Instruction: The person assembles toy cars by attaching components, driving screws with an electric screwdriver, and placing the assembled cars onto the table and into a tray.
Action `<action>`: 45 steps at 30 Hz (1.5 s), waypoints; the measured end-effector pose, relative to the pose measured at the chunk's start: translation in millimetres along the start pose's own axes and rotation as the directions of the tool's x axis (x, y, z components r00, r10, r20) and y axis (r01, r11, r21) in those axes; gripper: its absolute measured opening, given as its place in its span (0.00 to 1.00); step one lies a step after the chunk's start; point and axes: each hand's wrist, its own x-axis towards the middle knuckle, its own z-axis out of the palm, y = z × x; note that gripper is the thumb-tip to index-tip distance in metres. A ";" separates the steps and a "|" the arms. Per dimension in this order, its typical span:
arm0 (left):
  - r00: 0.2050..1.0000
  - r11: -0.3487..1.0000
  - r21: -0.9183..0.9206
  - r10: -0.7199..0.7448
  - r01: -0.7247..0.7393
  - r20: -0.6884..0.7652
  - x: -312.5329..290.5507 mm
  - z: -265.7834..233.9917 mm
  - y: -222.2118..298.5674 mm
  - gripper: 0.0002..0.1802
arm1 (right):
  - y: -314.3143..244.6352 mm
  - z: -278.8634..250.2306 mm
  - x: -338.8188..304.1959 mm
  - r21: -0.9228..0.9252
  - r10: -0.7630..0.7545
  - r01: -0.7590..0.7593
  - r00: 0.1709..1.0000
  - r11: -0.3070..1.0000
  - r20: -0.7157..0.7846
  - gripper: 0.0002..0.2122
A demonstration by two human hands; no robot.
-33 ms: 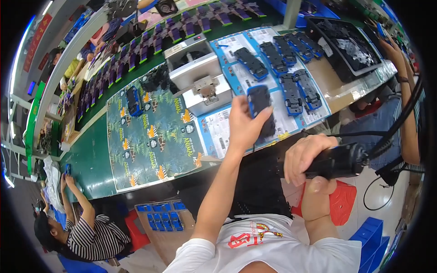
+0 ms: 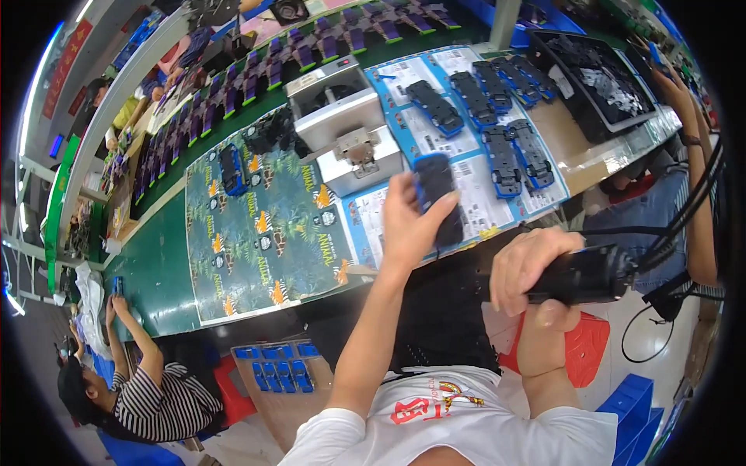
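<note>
Hands | left (image 2: 412,223): toy car (image 2: 437,185) near table edge (image 2: 167,326) | right (image 2: 524,268): black tool (image 2: 581,276) beyond

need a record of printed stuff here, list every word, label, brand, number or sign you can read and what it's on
Wording located, not copied out:
Patterned sheet: repeated yellow-green lettering, legible.
White shirt: red lettering on the chest.
Red banner: pale characters, blurred.
Blue-edged sheets: print too small to read.
Held car and black cylinder: none readable.
</note>
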 end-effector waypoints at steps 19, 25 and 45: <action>0.963 0.877 -0.440 -0.254 0.192 -0.086 -30.4 -137.8 18.9 0.13 | 121.3 54.9 156.3 -0.579 -0.307 0.289 0.949 0.762 0.069 0.07; 0.969 0.895 -0.419 -0.219 0.154 -0.111 -36.4 -134.4 13.2 0.14 | 125.5 70.9 175.5 -0.563 -0.156 0.129 0.988 0.816 0.001 0.12; 0.980 0.931 -0.328 -0.188 0.157 -0.067 -39.4 -129.1 15.9 0.14 | 125.3 83.8 98.1 -0.129 -0.104 0.106 0.994 0.986 0.016 0.09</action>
